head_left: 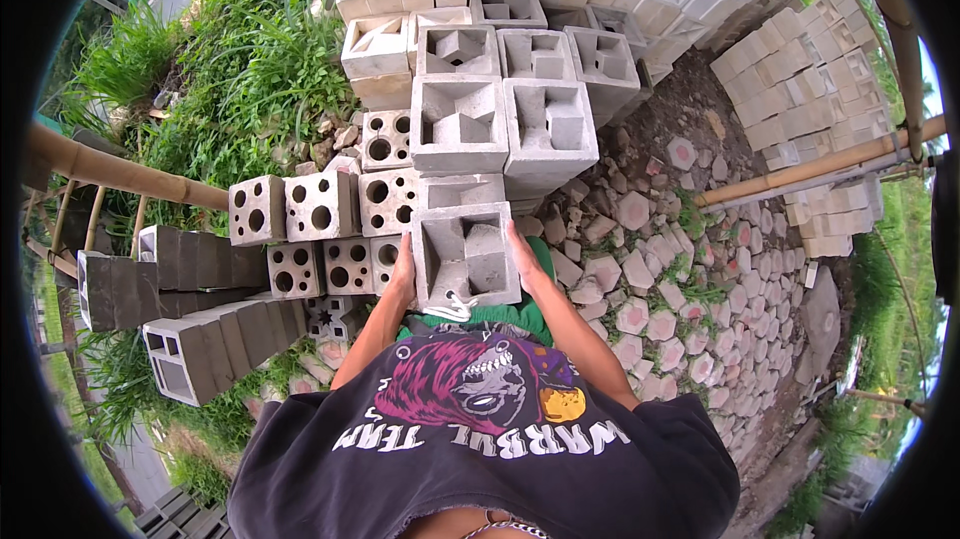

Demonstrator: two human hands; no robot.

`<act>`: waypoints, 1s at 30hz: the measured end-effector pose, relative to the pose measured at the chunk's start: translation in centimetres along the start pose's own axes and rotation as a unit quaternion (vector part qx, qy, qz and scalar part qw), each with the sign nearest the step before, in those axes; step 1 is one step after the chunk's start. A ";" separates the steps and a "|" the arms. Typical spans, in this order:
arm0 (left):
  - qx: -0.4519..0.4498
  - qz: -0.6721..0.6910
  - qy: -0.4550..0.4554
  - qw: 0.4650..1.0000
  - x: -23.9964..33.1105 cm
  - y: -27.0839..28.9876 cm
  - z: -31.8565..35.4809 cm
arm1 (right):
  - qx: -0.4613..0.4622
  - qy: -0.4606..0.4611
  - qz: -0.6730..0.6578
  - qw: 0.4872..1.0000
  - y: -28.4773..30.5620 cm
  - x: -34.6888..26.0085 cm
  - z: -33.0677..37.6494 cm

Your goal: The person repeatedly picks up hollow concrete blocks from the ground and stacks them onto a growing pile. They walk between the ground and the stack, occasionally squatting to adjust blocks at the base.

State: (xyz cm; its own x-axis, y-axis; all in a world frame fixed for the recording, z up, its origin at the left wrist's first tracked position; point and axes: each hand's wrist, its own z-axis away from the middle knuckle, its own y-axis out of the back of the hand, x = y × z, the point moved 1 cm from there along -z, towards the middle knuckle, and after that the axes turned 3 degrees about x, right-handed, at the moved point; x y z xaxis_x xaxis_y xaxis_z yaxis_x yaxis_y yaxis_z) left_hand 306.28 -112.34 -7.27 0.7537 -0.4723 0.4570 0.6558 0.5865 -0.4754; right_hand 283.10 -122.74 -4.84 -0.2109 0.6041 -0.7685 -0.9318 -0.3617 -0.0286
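Both hands grip one grey block (466, 257): left hand (403, 274) & right hand (524, 257) on opp. sides. Block stack (500, 119) just ahead.

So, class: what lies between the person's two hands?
In the head view, a square grey concrete vent block lies between the left hand and the right hand, each pressed flat against one side of it.

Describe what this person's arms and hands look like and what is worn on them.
Both forearms are bare, with no gloves, watch or rings visible on the left hand or right hand. The black T-shirt's loose short sleeves cover the upper arms; it carries a pink-and-white skull graphic.
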 end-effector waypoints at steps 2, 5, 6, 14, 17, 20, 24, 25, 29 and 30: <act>0.045 -0.150 -0.058 0.986 -0.4 0.7 1.7 | -0.023 -0.018 0.016 0.999 0.0 0.5 2.4; 0.040 -0.377 -0.107 0.919 0.7 -1.7 6.8 | -0.064 -0.001 0.049 0.997 0.5 1.9 5.5; 0.026 -0.405 -0.104 0.908 0.4 -1.4 6.8 | -0.066 -0.009 0.038 0.997 0.5 1.9 5.6; 0.115 -0.435 -0.160 0.878 -2.2 -0.3 6.2 | 0.010 0.053 0.045 0.998 0.4 4.6 4.5; 0.102 -0.406 -0.151 0.896 -2.2 0.0 5.7 | 0.010 0.067 0.024 0.997 0.1 4.2 4.6; 0.103 -0.368 -0.148 0.912 -2.5 0.6 4.6 | 0.016 0.066 0.007 0.998 -0.2 3.7 4.4; 0.118 -0.354 -0.155 0.915 -1.4 -0.1 3.4 | 0.021 0.041 0.000 0.999 -0.2 3.7 2.9; 0.123 -0.349 -0.172 0.913 -1.2 0.1 2.5 | 0.025 0.038 0.008 0.999 -0.3 3.4 2.2; 0.093 -0.343 -0.151 0.922 1.9 -1.2 1.3 | 0.028 0.056 -0.016 0.998 -0.8 1.9 0.3; 0.079 -0.336 -0.139 0.928 2.5 -1.5 0.9 | 0.030 0.063 -0.029 0.997 -1.0 1.4 0.0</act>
State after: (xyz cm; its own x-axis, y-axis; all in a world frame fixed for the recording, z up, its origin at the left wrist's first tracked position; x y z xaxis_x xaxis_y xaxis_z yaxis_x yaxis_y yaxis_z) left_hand 307.11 -113.76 -4.73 0.1216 -0.5918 0.7969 0.9428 0.3198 0.0936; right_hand 283.75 -121.47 -5.89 -0.1200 0.5279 -0.8408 -0.9581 -0.2835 -0.0413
